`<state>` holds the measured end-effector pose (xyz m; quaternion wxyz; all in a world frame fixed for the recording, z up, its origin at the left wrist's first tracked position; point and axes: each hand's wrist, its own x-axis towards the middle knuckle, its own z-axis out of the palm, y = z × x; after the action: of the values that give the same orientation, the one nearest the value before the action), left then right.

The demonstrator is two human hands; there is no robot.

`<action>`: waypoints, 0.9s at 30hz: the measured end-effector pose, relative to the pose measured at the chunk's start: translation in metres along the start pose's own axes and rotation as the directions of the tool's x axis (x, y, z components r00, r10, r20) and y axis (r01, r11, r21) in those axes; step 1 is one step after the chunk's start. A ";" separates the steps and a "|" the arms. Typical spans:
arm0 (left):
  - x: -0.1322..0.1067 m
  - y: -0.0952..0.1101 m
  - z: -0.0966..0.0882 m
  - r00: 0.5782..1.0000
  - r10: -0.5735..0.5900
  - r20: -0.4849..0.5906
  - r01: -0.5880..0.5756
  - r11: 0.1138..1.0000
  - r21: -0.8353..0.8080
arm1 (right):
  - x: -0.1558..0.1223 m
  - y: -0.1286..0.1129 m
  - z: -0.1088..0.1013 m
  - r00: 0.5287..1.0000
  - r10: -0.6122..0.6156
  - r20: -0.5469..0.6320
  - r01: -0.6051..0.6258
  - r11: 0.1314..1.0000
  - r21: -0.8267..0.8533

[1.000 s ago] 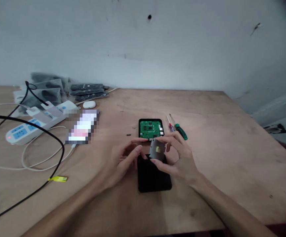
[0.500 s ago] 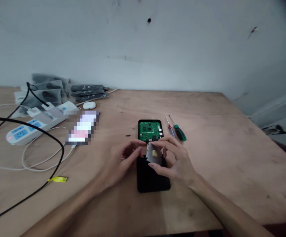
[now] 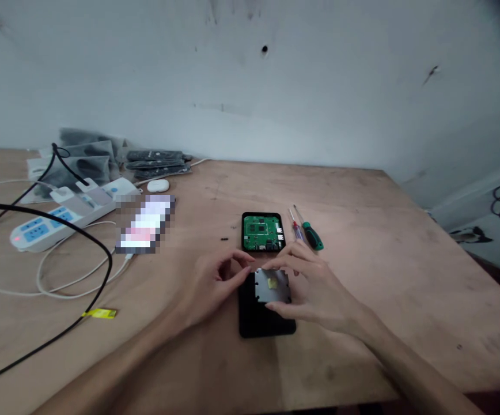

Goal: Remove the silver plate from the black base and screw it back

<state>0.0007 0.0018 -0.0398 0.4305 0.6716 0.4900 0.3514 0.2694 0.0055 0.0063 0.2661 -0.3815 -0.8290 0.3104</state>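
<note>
Grey plate [image 3: 271,285] rests on black cover [image 3: 262,324], left hand [image 3: 215,282] and right hand [image 3: 315,286] pinching edges.

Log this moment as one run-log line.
left hand: touches metal plate corner; right hand: holds metal plate flat on black cover; green board: behind cover; screwdrivers: right of board

Electronics repair workbench: bare circuit board [image 3: 262,231], screwdrivers [image 3: 311,234], power strip [image 3: 55,222].

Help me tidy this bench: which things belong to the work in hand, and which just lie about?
In hand: grey metal plate, between left hand and right hand; black cover beneath; green circuit board; screwdrivers.
Lying about: power strip, small white case, remotes, yellow tag.
</note>
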 end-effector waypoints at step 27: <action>0.002 -0.005 0.001 0.990 -0.017 0.139 0.015 1.000 0.017 | 0.000 -0.015 0.003 0.993 0.071 -0.093 -0.054 0.983 0.174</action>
<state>0.0004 0.0047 -0.0451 0.4614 0.6938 0.4670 0.2963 0.2608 -0.0026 0.0151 0.3286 -0.3979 -0.7728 0.3695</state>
